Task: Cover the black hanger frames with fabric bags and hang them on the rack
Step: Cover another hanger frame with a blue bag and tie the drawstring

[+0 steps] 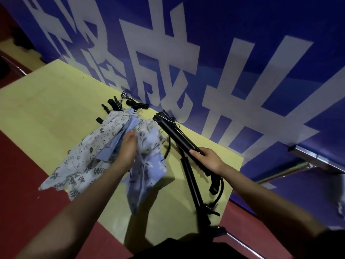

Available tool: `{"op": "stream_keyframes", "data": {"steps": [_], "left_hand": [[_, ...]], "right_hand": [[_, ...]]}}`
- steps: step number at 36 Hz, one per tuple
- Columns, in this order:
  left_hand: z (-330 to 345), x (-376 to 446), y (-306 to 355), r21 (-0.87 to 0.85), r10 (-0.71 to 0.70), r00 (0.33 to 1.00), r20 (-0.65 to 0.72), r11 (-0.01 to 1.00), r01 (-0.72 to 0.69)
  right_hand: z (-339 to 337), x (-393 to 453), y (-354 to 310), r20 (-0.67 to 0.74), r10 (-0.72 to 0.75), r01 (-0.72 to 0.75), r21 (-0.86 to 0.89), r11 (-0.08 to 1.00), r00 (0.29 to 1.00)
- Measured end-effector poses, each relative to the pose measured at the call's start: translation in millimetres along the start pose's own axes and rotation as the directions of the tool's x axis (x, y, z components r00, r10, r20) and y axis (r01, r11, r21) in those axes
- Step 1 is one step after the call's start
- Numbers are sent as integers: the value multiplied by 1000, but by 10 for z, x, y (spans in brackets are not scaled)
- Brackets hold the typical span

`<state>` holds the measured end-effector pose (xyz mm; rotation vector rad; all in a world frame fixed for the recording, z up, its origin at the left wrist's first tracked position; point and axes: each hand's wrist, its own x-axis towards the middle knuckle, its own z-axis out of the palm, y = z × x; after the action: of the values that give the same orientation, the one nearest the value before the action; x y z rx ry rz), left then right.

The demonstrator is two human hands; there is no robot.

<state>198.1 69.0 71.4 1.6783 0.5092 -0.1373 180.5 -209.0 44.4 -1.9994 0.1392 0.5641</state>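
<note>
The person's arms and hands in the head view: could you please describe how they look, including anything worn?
Both forearms are bare up to the frame edge, with no sleeves visible. The left hand and right hand wear no gloves, and no rings, watch or bracelet show. Dark clothing shows at the bottom edge, near the body.

The left hand (128, 146) is gripping a pale blue fabric bag (147, 165) above the yellow table (46, 109) — patterned bags (87, 152) are lying beside it — while the right hand (209, 161) is holding a black hanger frame (175, 133) near the blue banner (242, 53).
</note>
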Motion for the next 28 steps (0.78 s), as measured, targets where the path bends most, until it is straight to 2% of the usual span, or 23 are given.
{"op": "stream_keyframes", "data": {"steps": [2, 4, 8, 12, 16, 20, 23, 26, 28], "left_hand": [[-67, -28, 241, 13, 83, 987, 139, 996, -86], [-88, -118, 462, 27, 126, 969, 213, 990, -135], [66, -341, 723, 180, 332, 885, 325, 898, -403], [165, -300, 463, 452, 308, 842, 443, 734, -507], [307, -229, -13, 568, 203, 845, 495, 660, -492], [357, -219, -432, 666, 131, 861, 492, 581, -468], [372, -192, -665, 714, 233, 895, 381, 541, -445], [352, -214, -784, 721, 320, 933, 164, 607, -335], [337, -234, -863, 677, 296, 947, 124, 672, -299]], "right_hand": [[-51, -10, 0, -22, -35, 34, -37, 999, 999], [-101, -45, 8, -43, -60, 58, -54, 997, 997], [-185, -193, 83, -82, -70, 71, 3, 997, 994], [-240, -397, 229, -117, -29, 34, 36, 999, 993], [-265, -596, 457, -153, 4, 3, 40, 999, 988], [-265, -761, 705, -139, 34, -28, 46, 999, 990], [-285, -915, 806, -87, 41, -39, 29, 999, 995], [-290, -1011, 847, -7, 24, -24, -11, 1000, 1000], [-284, -1052, 865, 38, 25, -24, -19, 1000, 999]]}}
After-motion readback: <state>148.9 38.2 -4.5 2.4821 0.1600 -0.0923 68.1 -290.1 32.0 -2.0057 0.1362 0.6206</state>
